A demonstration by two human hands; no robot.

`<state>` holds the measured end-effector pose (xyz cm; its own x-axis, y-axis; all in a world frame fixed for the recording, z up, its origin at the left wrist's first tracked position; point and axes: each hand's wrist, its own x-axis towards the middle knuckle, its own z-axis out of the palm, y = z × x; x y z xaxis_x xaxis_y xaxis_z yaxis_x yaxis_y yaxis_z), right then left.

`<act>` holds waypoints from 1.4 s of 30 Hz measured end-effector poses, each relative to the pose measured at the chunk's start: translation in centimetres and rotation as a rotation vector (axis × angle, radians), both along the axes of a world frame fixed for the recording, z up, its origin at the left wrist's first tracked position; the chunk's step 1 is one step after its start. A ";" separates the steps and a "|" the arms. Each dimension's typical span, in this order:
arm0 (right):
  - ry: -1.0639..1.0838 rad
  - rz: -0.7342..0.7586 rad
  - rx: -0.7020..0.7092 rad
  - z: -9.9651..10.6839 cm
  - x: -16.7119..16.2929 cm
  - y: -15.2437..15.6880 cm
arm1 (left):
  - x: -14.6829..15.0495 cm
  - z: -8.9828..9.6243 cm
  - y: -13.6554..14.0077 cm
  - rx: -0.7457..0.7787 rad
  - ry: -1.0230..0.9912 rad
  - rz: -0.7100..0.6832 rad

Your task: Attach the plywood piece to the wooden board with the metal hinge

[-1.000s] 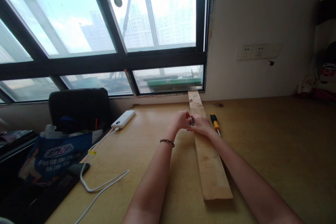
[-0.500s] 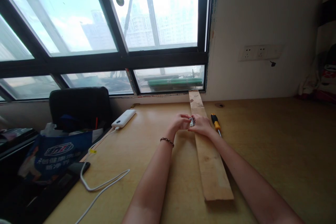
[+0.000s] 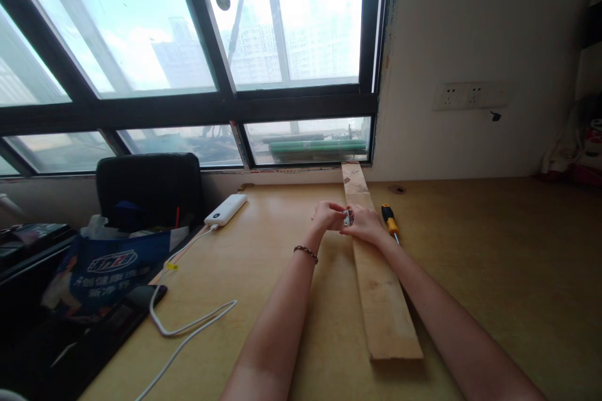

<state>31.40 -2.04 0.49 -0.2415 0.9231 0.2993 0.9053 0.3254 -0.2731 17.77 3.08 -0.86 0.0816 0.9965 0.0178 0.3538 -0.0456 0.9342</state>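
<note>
My left hand (image 3: pixel 327 217) and my right hand (image 3: pixel 367 224) meet above a long wooden board (image 3: pixel 383 301). Between their fingertips is a small silvery metal piece (image 3: pixel 348 218), possibly a hardware fitting; its exact kind is too small to tell. The right fingers curl round it, and the left thumb and fingers pinch it from the other side. Fingers cover part of the piece. Just right of my right hand lies a screwdriver (image 3: pixel 389 219) with a black and yellow handle, its shaft partly hidden behind my wrist.
A white power bank (image 3: pixel 226 210) with a white cable (image 3: pixel 162 326) lies at the table's left. Beyond that edge stand a black chair (image 3: pixel 148 185) and a blue bag (image 3: pixel 108 269). The board's far end reaches the window wall. A socket panel (image 3: pixel 470 96) is on the wall.
The whole view has shifted slightly, so things appear a little further right. Both hands stay together on the metal piece, with only slight finger movement.
</note>
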 end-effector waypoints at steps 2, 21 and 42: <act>-0.004 0.002 0.003 0.0 0.0 0.0 | 0.0 -0.2 0.0 -0.093 -0.150 -0.033; -0.034 -0.027 -0.025 0.2 -0.3 0.0 | -0.6 0.6 -0.5 -0.097 -0.301 -0.100; -0.023 -0.021 -0.003 0.0 -0.1 0.1 | -0.8 0.6 -0.9 -0.107 -0.303 -0.117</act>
